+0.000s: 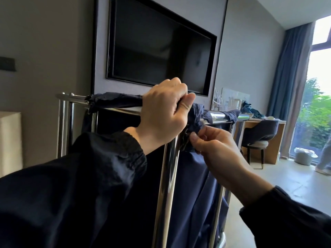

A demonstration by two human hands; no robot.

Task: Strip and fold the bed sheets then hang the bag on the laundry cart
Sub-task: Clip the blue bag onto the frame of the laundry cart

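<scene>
Television (161, 45) hangs behind the cart (166, 185); left hand (163, 113) grips the bag (114, 101) over its top rail, right hand (213, 145) pinches the cloth just below.

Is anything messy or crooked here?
The navy bag is bunched and wrinkled at the corner of the cart's shiny rail, where the left hand grips it and the right hand pinches it. Blue cloth lies heaped on the desk.

A dark television (161, 45) hangs on the far wall, with a switch panel (7, 63) far left. At right, a wooden bench (275, 144) carries crumpled blue cloth (250, 110). A grey chair (259, 131) is tucked under it, beside blue curtains (288, 77) and a bright window (318, 104).
</scene>
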